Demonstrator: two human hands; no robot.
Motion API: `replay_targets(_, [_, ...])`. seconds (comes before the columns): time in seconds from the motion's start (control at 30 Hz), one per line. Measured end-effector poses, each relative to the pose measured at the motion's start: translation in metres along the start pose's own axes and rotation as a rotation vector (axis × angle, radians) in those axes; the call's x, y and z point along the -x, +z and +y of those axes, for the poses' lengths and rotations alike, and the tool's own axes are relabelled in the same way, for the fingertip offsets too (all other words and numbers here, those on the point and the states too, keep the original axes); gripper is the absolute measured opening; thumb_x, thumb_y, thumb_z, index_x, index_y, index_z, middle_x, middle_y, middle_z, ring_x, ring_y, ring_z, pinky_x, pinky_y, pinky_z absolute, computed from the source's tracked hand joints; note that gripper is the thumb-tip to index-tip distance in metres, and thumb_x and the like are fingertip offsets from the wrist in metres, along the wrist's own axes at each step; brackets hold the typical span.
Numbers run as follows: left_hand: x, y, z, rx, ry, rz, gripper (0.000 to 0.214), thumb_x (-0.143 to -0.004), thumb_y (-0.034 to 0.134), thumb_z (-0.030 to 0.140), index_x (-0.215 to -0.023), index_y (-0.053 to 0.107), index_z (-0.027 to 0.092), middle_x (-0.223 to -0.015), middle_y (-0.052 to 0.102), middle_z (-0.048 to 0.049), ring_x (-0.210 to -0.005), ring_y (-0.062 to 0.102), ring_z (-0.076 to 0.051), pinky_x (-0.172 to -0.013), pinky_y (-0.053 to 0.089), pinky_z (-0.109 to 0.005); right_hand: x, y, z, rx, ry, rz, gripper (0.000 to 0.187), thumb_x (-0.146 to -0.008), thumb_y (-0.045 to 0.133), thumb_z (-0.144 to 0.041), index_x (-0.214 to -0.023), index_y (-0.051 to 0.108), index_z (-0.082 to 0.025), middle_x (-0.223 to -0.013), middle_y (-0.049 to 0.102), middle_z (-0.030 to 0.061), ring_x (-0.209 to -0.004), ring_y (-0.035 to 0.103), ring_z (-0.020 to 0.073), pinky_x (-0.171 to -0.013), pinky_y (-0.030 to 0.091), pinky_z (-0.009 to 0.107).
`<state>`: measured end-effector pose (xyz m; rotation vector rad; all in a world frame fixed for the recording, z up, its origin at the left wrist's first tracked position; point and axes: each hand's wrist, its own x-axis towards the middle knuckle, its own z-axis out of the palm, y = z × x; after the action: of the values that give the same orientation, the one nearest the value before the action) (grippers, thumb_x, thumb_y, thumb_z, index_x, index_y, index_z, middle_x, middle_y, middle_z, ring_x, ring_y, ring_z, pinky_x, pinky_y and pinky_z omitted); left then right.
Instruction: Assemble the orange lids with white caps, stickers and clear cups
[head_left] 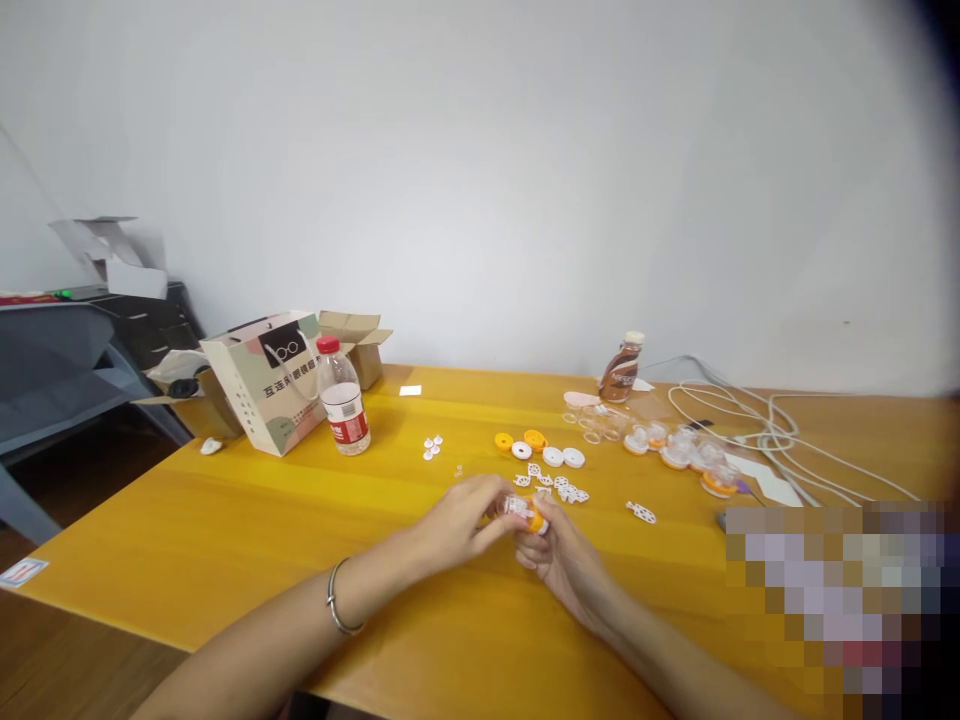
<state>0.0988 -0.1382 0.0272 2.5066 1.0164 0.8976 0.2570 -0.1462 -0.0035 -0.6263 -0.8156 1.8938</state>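
Both my hands meet over the middle of the yellow table (225, 540). My left hand (457, 520), a bangle on its wrist, pinches a small clear capsule with an orange base (527, 512). My right hand (559, 560) curls round the same capsule from below. Just beyond the fingers lie several small white cut-out pieces (559, 487) and a single one (641, 513) to the right. Orange and white round caps (536, 447) lie a little farther back.
A water bottle with a red cap (343, 397), a paper bag (266, 380) and an open carton (360, 340) stand at the back left. A brown drink bottle (621, 368), several clear capsules (686, 447) and white cables (765, 425) lie at the back right.
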Motion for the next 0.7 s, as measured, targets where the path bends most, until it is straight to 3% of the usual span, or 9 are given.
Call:
replay_targets(0.1, [0.003,-0.001,0.002,-0.084,0.124,0.023,0.022,-0.086,0.041,0.035,-0.090,0.048,0.014,-0.079,0.052,-0.0050,-0.073,0.046,-0.014,-0.068,0.039,-0.025,0.003,0.001,-0.001,0.042,0.033,-0.040,0.027,-0.078,0.051,-0.044,-0.070,0.039,-0.021,-0.054,0.036,-0.0083,-0.042,0.018,0.0053,-0.042,0.022,0.018])
replay_targets(0.23, [0.003,-0.003,0.001,-0.097,0.142,0.008,0.022,-0.085,0.043,0.035,-0.092,0.048,0.015,-0.078,0.053,-0.0049,-0.072,0.047,-0.014,-0.068,0.040,-0.025,0.000,-0.001,-0.003,0.178,-0.015,-0.059,0.029,-0.079,0.048,-0.046,-0.067,0.040,-0.021,-0.050,0.031,-0.0094,-0.040,0.017,0.0055,-0.041,0.022,0.019])
replay_targets(0.37, [0.002,0.000,-0.004,-0.069,0.091,0.039,0.024,-0.084,0.046,0.034,-0.099,0.048,0.016,-0.084,0.056,-0.0052,-0.077,0.051,-0.015,-0.072,0.042,-0.026,-0.006,-0.010,-0.017,0.535,-0.214,-0.094,0.025,-0.077,0.051,-0.046,-0.078,0.048,-0.022,-0.068,0.049,-0.0040,-0.057,0.044,0.0099,-0.053,0.036,0.022])
replay_targets(0.47, [0.002,0.006,-0.006,-0.113,0.116,0.034,0.030,-0.084,0.046,0.029,-0.112,0.044,0.018,-0.092,0.056,-0.0062,-0.085,0.052,-0.016,-0.077,0.044,-0.028,-0.008,-0.016,-0.029,0.884,-0.313,-0.112,0.030,-0.065,0.066,-0.039,-0.085,0.053,-0.022,-0.080,0.055,-0.0009,-0.073,0.050,0.0152,-0.066,0.041,0.026])
replay_targets(0.57, [0.003,0.009,-0.004,-0.072,0.146,-0.007,0.050,-0.082,0.048,0.027,-0.128,0.027,0.021,-0.114,0.050,-0.0089,-0.104,0.047,-0.018,-0.089,0.041,-0.032,-0.013,-0.022,-0.035,1.135,-0.381,-0.071,0.024,-0.066,0.066,-0.036,-0.081,0.056,-0.020,-0.078,0.059,0.0010,-0.074,0.052,0.0174,-0.070,0.041,0.029])
replay_targets(0.7, [0.004,0.007,-0.007,-0.090,0.134,0.068,0.054,-0.081,0.049,0.026,-0.129,0.024,0.021,-0.125,0.042,-0.0098,-0.116,0.039,-0.019,-0.098,0.035,-0.035,-0.028,-0.048,-0.048,1.074,-0.455,0.126,0.021,-0.073,0.054,-0.038,-0.083,0.051,-0.020,-0.075,0.061,0.0021,-0.068,0.056,0.0168,-0.063,0.044,0.028])
